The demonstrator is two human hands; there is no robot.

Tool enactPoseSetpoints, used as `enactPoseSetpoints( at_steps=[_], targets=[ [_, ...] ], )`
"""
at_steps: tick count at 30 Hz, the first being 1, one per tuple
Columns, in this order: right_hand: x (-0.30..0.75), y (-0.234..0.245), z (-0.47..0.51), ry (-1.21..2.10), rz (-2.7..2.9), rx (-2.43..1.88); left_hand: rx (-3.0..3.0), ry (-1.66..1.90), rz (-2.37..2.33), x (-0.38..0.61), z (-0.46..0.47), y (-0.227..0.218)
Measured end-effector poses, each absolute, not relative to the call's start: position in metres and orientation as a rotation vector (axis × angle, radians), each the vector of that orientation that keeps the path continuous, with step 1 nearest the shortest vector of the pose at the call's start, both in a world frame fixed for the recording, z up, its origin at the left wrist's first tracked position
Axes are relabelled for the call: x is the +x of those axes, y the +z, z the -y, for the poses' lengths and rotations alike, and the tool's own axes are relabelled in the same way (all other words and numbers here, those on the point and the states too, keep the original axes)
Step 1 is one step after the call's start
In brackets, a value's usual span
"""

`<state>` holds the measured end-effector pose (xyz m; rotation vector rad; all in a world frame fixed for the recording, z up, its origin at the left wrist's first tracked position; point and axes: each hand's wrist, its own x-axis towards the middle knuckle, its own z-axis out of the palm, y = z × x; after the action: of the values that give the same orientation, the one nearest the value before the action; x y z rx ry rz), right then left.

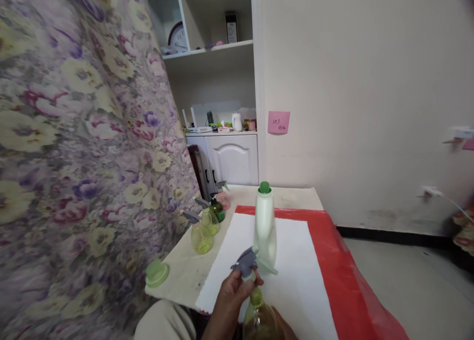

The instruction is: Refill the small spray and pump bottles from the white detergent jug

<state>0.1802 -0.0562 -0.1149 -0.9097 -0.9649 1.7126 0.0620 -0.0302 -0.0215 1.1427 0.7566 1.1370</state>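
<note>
Between thumb and fingers, my left hand (230, 293) grips a grey trigger spray head (245, 262) with a pale collar. Just below it is the open neck of a yellow-green see-through spray bottle (260, 322), apart from the head. My right hand (282, 325) is wrapped round that bottle's right side; most of its fingers are hidden. Behind the spray head stands a tall pale green detergent bottle (265, 226), upright, its dark green spout showing and its cap off. A light green cap (156, 273) sits at the table's left corner.
Along the table's left side stand a yellow-green spray bottle (202, 239), another behind it, a dark green bottle (217, 210) and a pink spray bottle (222, 198). White paper (296, 261) lies over a red sheet (333, 251). A flowered curtain (92, 157) hangs at left.
</note>
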Motion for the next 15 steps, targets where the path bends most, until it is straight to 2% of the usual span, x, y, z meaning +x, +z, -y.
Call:
enactPoseSetpoints(
  at_steps=[11,15],
  targets=[
    [0.182,-0.15,0.052,1.854,0.652,-0.924,1.179,1.312,-0.811,0.041,0.019,0.031],
    [0.184,-0.167,0.051,1.802,0.601,-0.868,1.133,1.313,-0.74,0.029,0.016,0.047]
  ],
)
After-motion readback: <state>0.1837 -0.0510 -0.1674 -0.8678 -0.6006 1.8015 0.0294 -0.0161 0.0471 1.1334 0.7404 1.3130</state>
